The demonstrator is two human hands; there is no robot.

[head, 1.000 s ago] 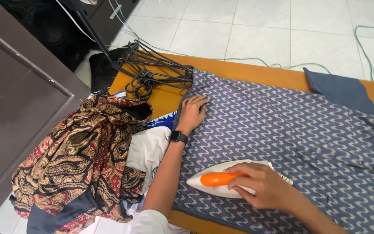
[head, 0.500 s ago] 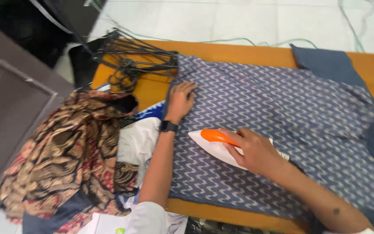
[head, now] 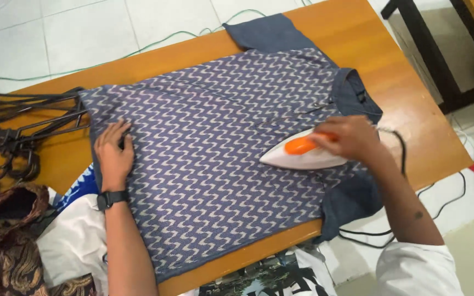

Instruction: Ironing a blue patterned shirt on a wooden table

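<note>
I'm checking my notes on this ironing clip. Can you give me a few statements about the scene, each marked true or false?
1. The right hand grips the orange handle of a white iron. True.
2. The iron stands upright on the bare table. False: it lies flat on the patterned blue shirt, near the collar.
3. The left hand presses flat on the shirt near its hem. True.
4. The left wrist is bare. False: it wears a black watch.
5. The black hangers lie on top of the shirt. False: they lie on the table beside it.
</note>
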